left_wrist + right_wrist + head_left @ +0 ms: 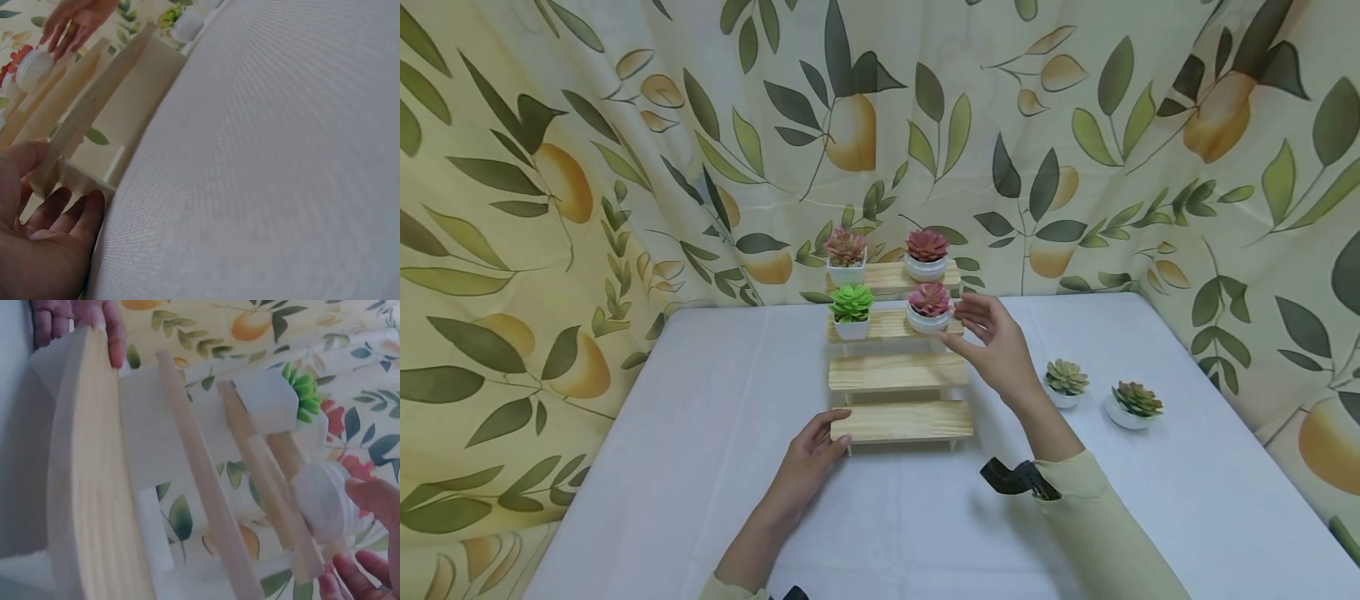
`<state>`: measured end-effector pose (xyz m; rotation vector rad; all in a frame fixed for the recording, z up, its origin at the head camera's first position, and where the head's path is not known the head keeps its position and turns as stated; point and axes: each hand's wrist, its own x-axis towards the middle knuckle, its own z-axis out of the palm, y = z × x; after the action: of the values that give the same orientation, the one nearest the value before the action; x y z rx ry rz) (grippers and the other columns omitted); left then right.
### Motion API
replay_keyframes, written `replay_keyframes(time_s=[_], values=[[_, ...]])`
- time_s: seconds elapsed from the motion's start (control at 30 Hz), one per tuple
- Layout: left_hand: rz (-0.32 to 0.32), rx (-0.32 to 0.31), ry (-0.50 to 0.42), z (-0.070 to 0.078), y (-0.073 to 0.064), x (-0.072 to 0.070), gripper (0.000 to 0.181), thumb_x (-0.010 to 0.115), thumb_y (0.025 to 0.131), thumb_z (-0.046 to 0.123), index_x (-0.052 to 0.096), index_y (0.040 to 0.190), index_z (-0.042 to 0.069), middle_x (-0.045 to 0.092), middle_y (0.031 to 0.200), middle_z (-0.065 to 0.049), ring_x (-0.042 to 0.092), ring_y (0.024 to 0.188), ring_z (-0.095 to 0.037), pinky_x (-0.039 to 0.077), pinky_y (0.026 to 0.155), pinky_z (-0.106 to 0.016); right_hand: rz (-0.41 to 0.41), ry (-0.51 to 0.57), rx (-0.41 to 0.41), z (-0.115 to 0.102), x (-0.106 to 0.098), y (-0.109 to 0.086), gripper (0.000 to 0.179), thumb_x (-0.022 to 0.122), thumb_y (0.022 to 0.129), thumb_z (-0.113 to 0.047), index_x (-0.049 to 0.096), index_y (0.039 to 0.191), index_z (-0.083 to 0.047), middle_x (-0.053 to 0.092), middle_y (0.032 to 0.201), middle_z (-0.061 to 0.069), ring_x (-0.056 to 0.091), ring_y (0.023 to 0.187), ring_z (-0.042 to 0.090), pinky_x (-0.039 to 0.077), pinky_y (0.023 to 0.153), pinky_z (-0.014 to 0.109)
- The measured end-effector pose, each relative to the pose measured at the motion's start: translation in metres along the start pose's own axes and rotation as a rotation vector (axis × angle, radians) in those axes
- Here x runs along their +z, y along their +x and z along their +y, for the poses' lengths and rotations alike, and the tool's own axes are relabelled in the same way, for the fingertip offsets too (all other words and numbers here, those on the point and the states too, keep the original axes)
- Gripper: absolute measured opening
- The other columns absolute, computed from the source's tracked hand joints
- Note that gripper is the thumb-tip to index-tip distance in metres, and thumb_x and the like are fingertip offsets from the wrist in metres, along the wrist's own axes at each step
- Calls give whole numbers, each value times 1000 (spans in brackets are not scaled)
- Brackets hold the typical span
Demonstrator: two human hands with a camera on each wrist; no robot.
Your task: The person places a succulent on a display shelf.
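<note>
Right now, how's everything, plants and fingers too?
Wooden stand: standing, partly filled
Coral succulent: upright, top tier
Red succulent: upright, top tier
Bright green succulent: upright, second tier
Pink succulent: at second tier
Pale green succulent: on table
Red-tipped succulent: on table
Left fingers: gripping stand's end
Right fingers: at pink succulent's pot

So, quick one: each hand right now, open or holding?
Left hand: holding the end of the lowest wooden step.
Right hand: open beside the lower pink succulent; contact with its pot unclear.

Table (647,467) carries four-tier stand (898,372); curtain (917,29) hangs behind. Top tier (883,277): first plant pair (846,252), left and right. Tier below (889,325): second plant pair (852,305), likewise. Right of stand, on table: third plant pair (1066,377).
</note>
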<state>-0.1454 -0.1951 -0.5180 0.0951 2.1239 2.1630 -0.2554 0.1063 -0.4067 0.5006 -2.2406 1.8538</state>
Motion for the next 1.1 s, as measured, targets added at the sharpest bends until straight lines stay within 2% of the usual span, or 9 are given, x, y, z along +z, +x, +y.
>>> replay_keyframes(time_s=[0.3, 0.53, 0.7, 0.87, 1.1], values=[[-10, 11, -3, -2, 0, -1, 44, 73, 99, 21, 60, 141, 15, 29, 166, -15, 19, 154, -30, 28, 119, -40, 107, -118, 58, 19, -29, -24, 62, 82, 92, -13, 49, 143, 1, 58, 138, 17, 52, 133, 31, 41, 114, 37], [-1, 9, 3, -2, 0, -1, 43, 72, 100, 20, 61, 140, 15, 30, 165, -14, 19, 153, -31, 28, 118, -40, 193, -386, 55, 36, -53, -44, 58, 81, 93, -17, 52, 140, 1, 59, 137, 18, 53, 132, 34, 43, 112, 46], [-13, 3, -1, -2, -1, 1, 43, 72, 100, 21, 60, 141, 16, 29, 166, -14, 18, 154, -31, 28, 119, -42, 267, -464, 60, 42, -75, -58, 58, 81, 92, -15, 53, 140, 2, 59, 137, 20, 52, 132, 38, 42, 111, 49], [-24, 2, -5, -2, -1, 1, 45, 72, 100, 22, 59, 142, 15, 26, 167, -16, 18, 154, -32, 28, 118, -41, 318, -481, 155, 47, -94, -70, 64, 81, 92, -18, 49, 144, 3, 55, 142, 23, 46, 137, 42, 37, 115, 51], [-13, 0, 16, -1, -3, 0, 45, 73, 99, 25, 60, 141, 18, 28, 166, -12, 17, 154, -31, 27, 118, -39, 249, -520, 304, 54, -104, -82, 83, 80, 93, -27, 35, 155, 5, 40, 155, 29, 35, 142, 52, 33, 114, 63]])
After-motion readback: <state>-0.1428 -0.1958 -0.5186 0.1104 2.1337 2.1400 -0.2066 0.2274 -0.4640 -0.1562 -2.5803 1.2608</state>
